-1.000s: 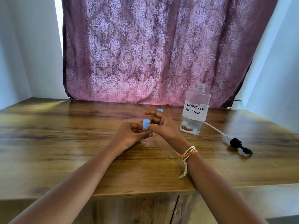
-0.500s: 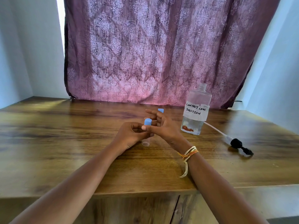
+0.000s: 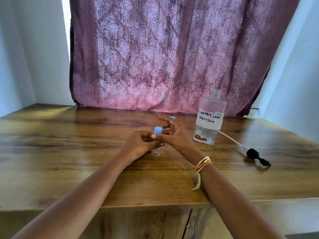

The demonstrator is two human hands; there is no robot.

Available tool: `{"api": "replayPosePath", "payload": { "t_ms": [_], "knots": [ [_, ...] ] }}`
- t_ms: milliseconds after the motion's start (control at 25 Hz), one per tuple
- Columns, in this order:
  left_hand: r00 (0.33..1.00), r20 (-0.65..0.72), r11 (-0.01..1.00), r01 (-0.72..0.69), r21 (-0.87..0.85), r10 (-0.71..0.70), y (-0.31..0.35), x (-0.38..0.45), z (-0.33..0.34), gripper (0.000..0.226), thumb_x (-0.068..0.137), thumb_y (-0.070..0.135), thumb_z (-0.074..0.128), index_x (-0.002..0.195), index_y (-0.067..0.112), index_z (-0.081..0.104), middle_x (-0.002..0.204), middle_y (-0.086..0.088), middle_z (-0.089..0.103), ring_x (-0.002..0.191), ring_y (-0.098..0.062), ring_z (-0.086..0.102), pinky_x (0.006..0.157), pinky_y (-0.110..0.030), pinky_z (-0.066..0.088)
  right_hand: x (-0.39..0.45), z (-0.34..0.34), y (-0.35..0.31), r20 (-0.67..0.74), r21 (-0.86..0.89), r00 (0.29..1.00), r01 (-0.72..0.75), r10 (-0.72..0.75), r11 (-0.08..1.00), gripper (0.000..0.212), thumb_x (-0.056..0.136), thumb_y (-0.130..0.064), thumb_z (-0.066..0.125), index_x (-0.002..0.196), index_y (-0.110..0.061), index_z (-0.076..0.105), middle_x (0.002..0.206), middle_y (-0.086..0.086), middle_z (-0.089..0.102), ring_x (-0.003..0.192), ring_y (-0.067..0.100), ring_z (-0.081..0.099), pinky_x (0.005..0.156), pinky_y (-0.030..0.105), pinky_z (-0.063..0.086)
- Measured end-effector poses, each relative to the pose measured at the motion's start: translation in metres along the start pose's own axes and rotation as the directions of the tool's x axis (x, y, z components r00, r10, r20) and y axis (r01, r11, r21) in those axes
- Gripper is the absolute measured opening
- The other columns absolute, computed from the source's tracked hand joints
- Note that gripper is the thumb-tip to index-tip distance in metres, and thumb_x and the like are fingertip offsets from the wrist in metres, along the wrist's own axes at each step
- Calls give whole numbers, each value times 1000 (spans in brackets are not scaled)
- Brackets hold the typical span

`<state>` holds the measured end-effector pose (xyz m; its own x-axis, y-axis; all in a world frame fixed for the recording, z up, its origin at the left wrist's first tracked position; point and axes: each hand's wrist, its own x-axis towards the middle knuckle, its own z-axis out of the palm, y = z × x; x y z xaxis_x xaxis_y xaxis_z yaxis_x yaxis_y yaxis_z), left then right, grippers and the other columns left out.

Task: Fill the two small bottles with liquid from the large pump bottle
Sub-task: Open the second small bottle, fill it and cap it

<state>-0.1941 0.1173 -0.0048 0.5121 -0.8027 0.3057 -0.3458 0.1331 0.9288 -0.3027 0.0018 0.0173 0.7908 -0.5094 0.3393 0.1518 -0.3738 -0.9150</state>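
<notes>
The table point(image 3: 69, 152) has wide bare room on the left and toward its near edge. On the right stand the open big bottle point(image 3: 209, 118), nearly drained, and its pump point(image 3: 252, 154), lying beside it. Mid-table, the left hand point(image 3: 138, 145) grips a small bottle point(image 3: 155, 151) while the right hand point(image 3: 176, 135) pinches its blue cap point(image 3: 158, 131); this looks like capping or uncapping, and a second cap point(image 3: 172, 117) peeks out behind.
</notes>
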Motion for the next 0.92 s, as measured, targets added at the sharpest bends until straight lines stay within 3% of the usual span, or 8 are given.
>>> {"api": "replayPosePath", "payload": {
  "t_ms": [120,200,320,400,560,680,800,920],
  "knots": [
    [999,-27,1000,28,-9,-28,-1,1,0,23,67,20,84,88,13,78,85,-7,77,88,-25,73,89,-49,56,0,-2,3,-9,49,1000,22,-21,999,65,76,0,77,132,-19,52,101,17,69,93,24,68,83,34,57],
    [998,-32,999,49,2,-49,-1,2,0,24,67,23,85,88,15,77,84,-7,77,86,-23,73,88,-48,57,-1,-3,4,43,73,999,31,-34,997,62,79,1,70,132,-23,52,106,17,72,97,29,69,88,40,55],
    [1000,0,1000,18,-5,-18,0,0,0,19,69,21,83,88,19,78,86,-3,78,87,-19,73,87,-46,57,-2,-1,1,57,57,998,19,-22,998,69,76,-1,77,136,-20,49,115,11,69,101,22,69,83,30,58],
    [1000,3,1000,-2,-7,2,0,0,0,19,69,19,83,88,18,78,86,-2,78,87,-17,73,87,-44,57,0,1,-1,-9,16,1000,26,-26,1000,68,72,-4,82,132,-18,53,105,10,67,91,15,68,76,24,57],
    [998,-35,999,51,7,-51,0,1,1,24,67,23,85,87,14,77,82,-6,77,79,-15,73,83,-39,57,0,-2,2,-26,47,998,57,-56,997,54,76,-1,78,125,-13,57,96,19,71,85,23,70,81,34,58],
    [997,-31,998,64,1,-64,-1,1,1,25,65,24,86,85,13,76,81,-6,77,78,-17,73,82,-38,57,0,-3,2,-22,122,998,59,-57,991,43,83,1,70,123,-9,58,100,17,74,90,26,72,85,37,57],
    [995,-57,997,81,3,-81,-1,2,1,25,63,23,88,83,13,75,81,-4,77,79,-15,73,80,-33,57,4,-3,4,-90,309,996,29,-1,951,29,85,5,65,109,-10,60,99,13,73,101,28,68,93,39,52],
    [993,-87,996,83,25,-80,-3,5,1,29,62,25,89,84,14,75,82,-3,77,79,-13,73,76,-30,58,7,-7,9,-186,373,979,-8,84,928,24,80,-2,74,98,-14,63,95,10,75,98,27,67,96,45,50]
  ]
}}
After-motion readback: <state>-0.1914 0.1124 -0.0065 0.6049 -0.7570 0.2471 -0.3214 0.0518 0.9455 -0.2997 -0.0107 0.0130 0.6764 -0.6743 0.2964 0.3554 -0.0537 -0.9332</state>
